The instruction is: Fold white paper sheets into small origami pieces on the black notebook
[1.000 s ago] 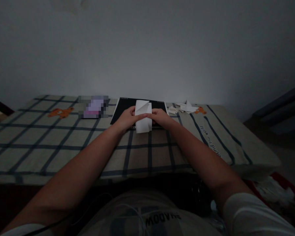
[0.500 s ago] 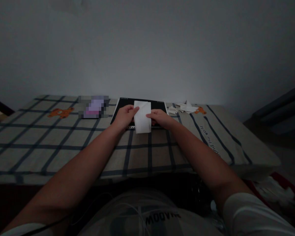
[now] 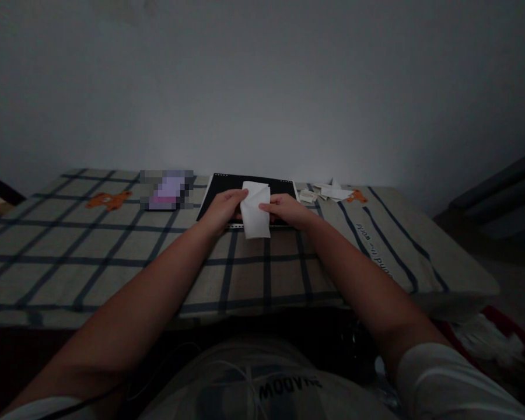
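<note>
Head view: hands point(image 3: 222, 209) pinch paper point(image 3: 255, 209) edges

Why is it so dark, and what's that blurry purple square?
Head view: dim room, so the checked cloth looks murky; only the white paper between the left hand and right hand stands out. The purple patch is pixelated, unreadable. Table edges bow, lens distortion.

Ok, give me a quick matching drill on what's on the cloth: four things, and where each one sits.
Things:
1. white paper
2. black pad
3. paper scraps
4. orange bear print

Places:
A. far right of the pad
B. between both hands
C. left part of the cloth
D. under the hands, by the wall

Pairs: 1-B, 2-D, 3-A, 4-C
</note>
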The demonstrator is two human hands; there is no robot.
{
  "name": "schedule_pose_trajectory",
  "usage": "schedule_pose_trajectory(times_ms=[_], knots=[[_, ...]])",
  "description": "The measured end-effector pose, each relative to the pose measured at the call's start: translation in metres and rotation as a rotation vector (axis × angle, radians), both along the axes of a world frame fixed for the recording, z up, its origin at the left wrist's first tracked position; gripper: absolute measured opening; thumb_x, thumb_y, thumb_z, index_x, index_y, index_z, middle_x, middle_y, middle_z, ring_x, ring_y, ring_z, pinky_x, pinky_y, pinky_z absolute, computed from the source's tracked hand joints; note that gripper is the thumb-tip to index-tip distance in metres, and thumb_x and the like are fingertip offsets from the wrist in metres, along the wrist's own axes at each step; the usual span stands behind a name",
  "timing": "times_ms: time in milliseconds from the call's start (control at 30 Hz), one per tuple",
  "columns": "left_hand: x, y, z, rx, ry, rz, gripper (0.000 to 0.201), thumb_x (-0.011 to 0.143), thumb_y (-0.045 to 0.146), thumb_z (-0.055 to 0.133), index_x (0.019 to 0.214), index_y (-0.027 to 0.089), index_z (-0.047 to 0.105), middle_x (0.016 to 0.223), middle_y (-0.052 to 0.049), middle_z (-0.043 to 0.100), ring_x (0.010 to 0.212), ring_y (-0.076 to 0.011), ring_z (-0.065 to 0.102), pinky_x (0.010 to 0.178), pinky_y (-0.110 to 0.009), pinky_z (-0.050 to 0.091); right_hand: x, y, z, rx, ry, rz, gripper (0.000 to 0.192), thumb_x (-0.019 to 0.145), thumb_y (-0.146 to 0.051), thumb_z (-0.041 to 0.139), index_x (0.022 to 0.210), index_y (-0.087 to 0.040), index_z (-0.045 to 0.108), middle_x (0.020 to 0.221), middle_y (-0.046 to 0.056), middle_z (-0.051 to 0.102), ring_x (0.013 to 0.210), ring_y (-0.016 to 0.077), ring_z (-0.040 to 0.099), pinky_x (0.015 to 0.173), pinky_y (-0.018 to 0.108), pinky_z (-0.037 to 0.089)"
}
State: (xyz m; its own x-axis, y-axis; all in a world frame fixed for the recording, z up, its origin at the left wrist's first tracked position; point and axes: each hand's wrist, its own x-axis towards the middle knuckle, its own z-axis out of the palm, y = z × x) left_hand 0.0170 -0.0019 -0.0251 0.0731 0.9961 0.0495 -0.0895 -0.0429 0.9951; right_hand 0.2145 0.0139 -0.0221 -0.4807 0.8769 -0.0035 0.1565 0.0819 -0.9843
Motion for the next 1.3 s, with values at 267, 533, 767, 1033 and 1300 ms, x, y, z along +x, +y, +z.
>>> schedule_pose_trajectory(times_ms=[267, 533, 767, 1033, 1300], knots=[[-0.0007, 0.0016, 0.0017, 0.024, 0.070, 0.071, 0.031, 0.075, 0.044, 0.079, 0.066, 0.019, 0.062, 0.064, -0.001, 0.061, 0.057, -0.0132, 0.054, 0.054, -0.024, 0.047, 0.0005, 0.0004, 0.0011, -0.013, 0.014, 0.018, 0.028, 0.078, -0.042, 0.075, 0.075, -0.015, 0.067, 0.064, -0.001, 0.062, 0.056, 0.0099, 0.049, 0.054, 0.023, 0.039], [0.0002, -0.0007, 0.0031, 0.087, 0.121, 0.101, 0.034, 0.074, 0.046, 0.079, 0.066, 0.018, 0.063, 0.062, 0.000, 0.059, 0.055, -0.0122, 0.050, 0.052, -0.023, 0.041, 0.0013, -0.0011, 0.0031, 0.023, -0.023, -0.017, 0.030, 0.075, -0.042, 0.080, 0.071, -0.015, 0.067, 0.061, 0.000, 0.062, 0.055, 0.0104, 0.051, 0.053, 0.023, 0.039], [-0.0014, 0.0028, -0.0002, 0.113, 0.196, 0.139, 0.033, 0.075, 0.045, 0.077, 0.064, 0.018, 0.062, 0.060, 0.001, 0.056, 0.053, -0.0117, 0.045, 0.051, -0.024, 0.033, -0.0009, -0.0014, 0.0030, -0.022, 0.007, 0.002, 0.024, 0.076, -0.036, 0.078, 0.073, -0.014, 0.067, 0.065, 0.000, 0.063, 0.056, 0.0099, 0.051, 0.056, 0.024, 0.041], [-0.0023, 0.0039, -0.0025, 0.126, 0.179, 0.179, 0.034, 0.074, 0.042, 0.080, 0.062, 0.019, 0.058, 0.061, 0.002, 0.055, 0.056, -0.0123, 0.047, 0.053, -0.025, 0.034, -0.0024, -0.0016, 0.0029, -0.068, 0.040, 0.002, 0.014, 0.080, -0.025, 0.074, 0.074, -0.014, 0.069, 0.067, 0.000, 0.065, 0.058, 0.0098, 0.052, 0.059, 0.024, 0.043], [-0.0022, 0.0025, 0.0003, 0.157, 0.197, 0.189, 0.033, 0.075, 0.040, 0.078, 0.061, 0.019, 0.057, 0.058, 0.002, 0.054, 0.055, -0.0119, 0.047, 0.053, -0.024, 0.034, -0.0038, -0.0047, 0.0062, -0.076, 0.048, -0.012, 0.016, 0.080, -0.026, 0.077, 0.072, -0.015, 0.067, 0.068, 0.000, 0.065, 0.059, 0.0101, 0.055, 0.061, 0.024, 0.047]])
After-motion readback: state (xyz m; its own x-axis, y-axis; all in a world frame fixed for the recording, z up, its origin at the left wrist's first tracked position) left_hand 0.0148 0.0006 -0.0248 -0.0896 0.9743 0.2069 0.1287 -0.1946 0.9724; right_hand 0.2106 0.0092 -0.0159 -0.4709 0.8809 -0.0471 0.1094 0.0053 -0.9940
